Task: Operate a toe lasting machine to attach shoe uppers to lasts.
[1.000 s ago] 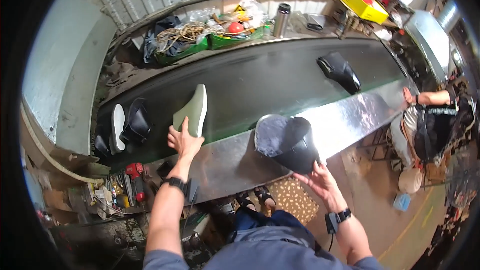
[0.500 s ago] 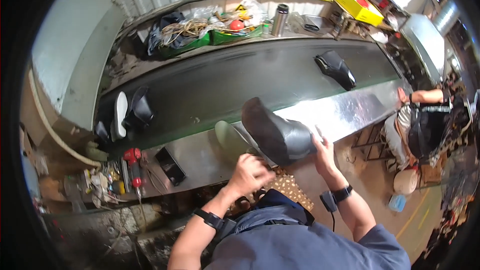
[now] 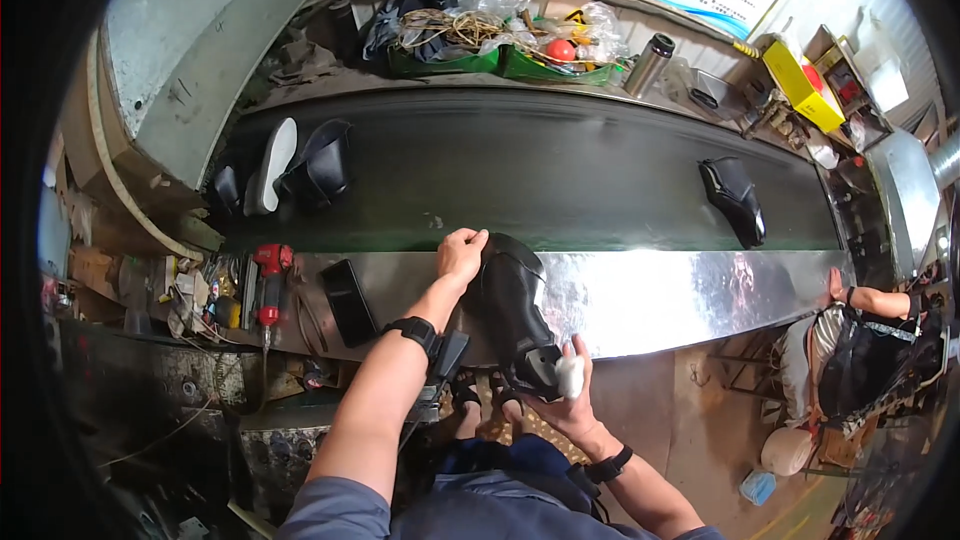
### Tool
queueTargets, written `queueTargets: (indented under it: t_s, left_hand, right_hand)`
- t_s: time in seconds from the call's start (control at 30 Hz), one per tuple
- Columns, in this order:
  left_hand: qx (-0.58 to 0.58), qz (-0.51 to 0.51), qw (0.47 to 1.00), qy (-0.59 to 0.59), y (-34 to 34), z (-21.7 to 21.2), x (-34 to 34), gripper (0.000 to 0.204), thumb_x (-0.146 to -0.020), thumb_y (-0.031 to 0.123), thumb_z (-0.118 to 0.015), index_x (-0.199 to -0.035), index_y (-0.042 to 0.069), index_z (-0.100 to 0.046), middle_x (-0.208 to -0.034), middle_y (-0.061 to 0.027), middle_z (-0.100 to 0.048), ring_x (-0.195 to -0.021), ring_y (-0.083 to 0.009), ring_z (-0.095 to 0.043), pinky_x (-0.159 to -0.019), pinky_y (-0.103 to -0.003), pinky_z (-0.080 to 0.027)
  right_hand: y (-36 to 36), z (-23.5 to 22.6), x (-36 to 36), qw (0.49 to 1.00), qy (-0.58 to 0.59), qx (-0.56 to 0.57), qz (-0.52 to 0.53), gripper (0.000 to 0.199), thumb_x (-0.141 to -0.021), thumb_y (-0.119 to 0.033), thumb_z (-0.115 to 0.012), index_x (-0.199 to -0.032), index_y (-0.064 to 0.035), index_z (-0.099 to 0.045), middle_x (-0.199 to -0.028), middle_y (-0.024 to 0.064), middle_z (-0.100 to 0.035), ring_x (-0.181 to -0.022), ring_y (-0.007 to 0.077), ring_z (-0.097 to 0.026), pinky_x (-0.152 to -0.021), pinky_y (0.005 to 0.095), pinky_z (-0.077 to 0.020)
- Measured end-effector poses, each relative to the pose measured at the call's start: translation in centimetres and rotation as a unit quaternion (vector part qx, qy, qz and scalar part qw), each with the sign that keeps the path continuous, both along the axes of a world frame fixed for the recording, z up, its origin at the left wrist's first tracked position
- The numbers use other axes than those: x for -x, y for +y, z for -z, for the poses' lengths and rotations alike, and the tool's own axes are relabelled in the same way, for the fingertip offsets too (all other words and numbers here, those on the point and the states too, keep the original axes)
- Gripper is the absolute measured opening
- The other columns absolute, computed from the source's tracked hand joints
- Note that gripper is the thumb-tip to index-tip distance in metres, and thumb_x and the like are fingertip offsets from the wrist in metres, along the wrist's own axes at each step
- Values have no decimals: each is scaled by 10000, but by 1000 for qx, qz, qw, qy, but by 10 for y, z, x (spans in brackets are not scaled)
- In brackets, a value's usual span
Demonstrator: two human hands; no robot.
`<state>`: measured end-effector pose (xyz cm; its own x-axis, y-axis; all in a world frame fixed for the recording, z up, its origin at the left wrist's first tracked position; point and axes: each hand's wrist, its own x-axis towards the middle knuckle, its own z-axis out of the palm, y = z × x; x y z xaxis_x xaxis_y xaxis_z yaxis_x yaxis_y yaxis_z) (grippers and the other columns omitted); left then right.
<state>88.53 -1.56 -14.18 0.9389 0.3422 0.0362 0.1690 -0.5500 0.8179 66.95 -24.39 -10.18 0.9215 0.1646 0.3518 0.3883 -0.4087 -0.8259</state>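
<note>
A black shoe [image 3: 515, 305] is held upright-toed over the metal ledge [image 3: 640, 290], its toe pointing away from me and its opening toward me. My left hand [image 3: 461, 258] is at the left side of the toe, fingers closed against its edge. My right hand [image 3: 568, 410] supports the heel end, fingers wrapped round it. A small white piece [image 3: 570, 377] sits between the right fingers and the heel; its kind is unclear. Beyond, on the dark conveyor belt [image 3: 520, 160], lie a white sole [image 3: 272, 165], a black upper [image 3: 318, 162] and a black shoe [image 3: 735, 202].
Left on the ledge lie a phone [image 3: 348, 302] and a red power tool [image 3: 270, 283]. Green trays [image 3: 445, 62] of cords and bags, a steel flask [image 3: 650, 65] and a yellow box [image 3: 803, 82] line the back shelf. A co-worker's hand [image 3: 838, 285] rests at the ledge's right end.
The shoe has turned so its toe points away, and my right hand has come nearer me. My left hand has moved forward to the toe. A pale green piece beside the shoe is out of sight.
</note>
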Motion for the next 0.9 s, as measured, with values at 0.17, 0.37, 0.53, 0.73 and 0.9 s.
queueTargets:
  t_s: [0.17,0.37,0.53,0.73,0.9]
  left_hand:
    - [-42,-62,992,100,7,8,31,376,-947,361,-632,-859,0,-694,-870,-218,-700,-883,-388,-677,-775,-488,-506]
    - [80,-65,970,219,12,0,66,564,-865,480,-674,-1072,-45,-665,-1014,-249,-684,-1044,-385,-659,-917,-472,-501]
    - [-97,-35,965,241,-25,-28,76,836,-732,546,-708,-1275,-71,-556,-1224,-314,-612,-1181,-437,-588,-1012,-477,-472]
    - [-44,-138,974,175,5,-4,76,568,-724,431,-700,-1020,-53,-666,-1045,-263,-694,-1014,-413,-661,-905,-472,-515]
    - [181,-211,957,78,26,-38,134,427,-726,352,-704,-940,-17,-707,-859,-164,-732,-813,-291,-708,-766,-410,-533]
  right_hand:
    - [-10,6,-1,961,221,-155,-64,1172,-699,-90,-885,-1587,-13,-124,-1502,183,-380,-1353,224,-419,-1134,343,-333]
    - [-46,-1,3,960,245,-42,-130,1035,-738,-100,-844,-1575,-36,-240,-1383,137,-557,-1251,180,-539,-1084,317,-395]
    - [-49,39,18,973,200,-15,-111,955,-766,-160,-873,-1526,8,-321,-1464,186,-477,-1365,283,-465,-1144,368,-341]
    - [-41,69,6,970,166,-119,-132,905,-715,-130,-883,-1461,43,-401,-1463,207,-462,-1389,344,-434,-1171,435,-316]
    - [-51,-3,-13,919,239,-52,-308,1138,-704,-193,-904,-1549,50,-181,-1587,201,-282,-1469,314,-289,-1210,412,-211]
